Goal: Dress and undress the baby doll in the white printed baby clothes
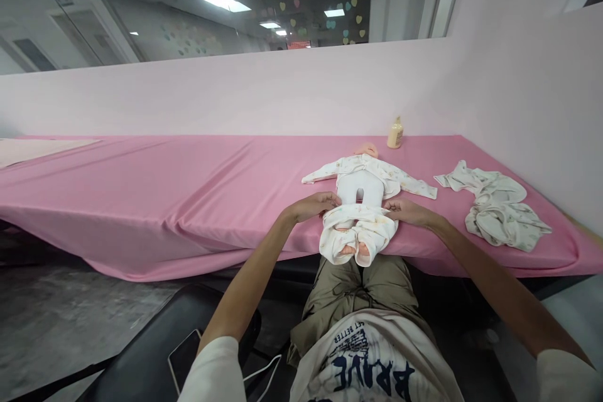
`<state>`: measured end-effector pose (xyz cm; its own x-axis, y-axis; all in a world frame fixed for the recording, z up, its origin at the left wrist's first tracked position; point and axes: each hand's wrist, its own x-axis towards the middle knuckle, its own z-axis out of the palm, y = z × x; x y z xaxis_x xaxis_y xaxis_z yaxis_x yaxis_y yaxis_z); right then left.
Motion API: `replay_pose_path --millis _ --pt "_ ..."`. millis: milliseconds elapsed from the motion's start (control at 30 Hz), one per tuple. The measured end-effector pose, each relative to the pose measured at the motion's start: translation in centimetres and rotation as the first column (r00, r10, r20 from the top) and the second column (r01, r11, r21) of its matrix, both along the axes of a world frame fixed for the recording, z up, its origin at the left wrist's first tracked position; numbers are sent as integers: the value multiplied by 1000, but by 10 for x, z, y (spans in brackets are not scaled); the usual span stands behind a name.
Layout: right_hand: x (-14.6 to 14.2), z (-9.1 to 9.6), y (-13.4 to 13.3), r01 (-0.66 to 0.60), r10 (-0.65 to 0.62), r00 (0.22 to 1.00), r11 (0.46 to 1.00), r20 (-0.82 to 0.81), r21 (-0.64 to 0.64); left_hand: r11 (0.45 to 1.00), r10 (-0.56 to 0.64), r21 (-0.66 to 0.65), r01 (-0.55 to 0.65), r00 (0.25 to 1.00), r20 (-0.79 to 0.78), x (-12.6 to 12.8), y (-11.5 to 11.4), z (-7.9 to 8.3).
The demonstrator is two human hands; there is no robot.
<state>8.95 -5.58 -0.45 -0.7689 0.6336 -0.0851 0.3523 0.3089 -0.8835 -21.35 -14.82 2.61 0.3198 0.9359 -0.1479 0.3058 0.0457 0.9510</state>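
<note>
A baby doll [362, 183] lies on its back on the pink table [188, 188], head away from me, feet over the near edge. It wears a white printed top and white leggings. Printed trousers [358, 229] are bunched around its lower legs. My left hand [316, 204] grips the left side of the trousers' waistband. On the other side, my right hand [406, 210] pinches the waistband's right edge. Both hands rest on the table beside the doll's knees.
A crumpled pile of white baby clothes [494, 207] lies to the right on the table. A small cream bottle [395, 134] stands by the back wall. A phone with a cable [184, 355] lies on the black seat at lower left.
</note>
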Motion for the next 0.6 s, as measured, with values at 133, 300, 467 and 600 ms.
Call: replay_pose_path --millis 133,300,467,600 --pt "-4 2 -6 38 -37 999 998 -21 57 995 96 -9 -96 993 65 3 -1 -5" --pt "-7 29 -11 -47 44 996 998 73 35 922 381 -33 -385 892 243 3 19 -14" --pt "-36 57 -5 -65 62 975 998 213 5 776 620 -250 -579 629 468 14 78 -24" --pt "-80 66 0 -104 82 934 994 347 46 741 665 -324 -589 570 483 27 116 -28"
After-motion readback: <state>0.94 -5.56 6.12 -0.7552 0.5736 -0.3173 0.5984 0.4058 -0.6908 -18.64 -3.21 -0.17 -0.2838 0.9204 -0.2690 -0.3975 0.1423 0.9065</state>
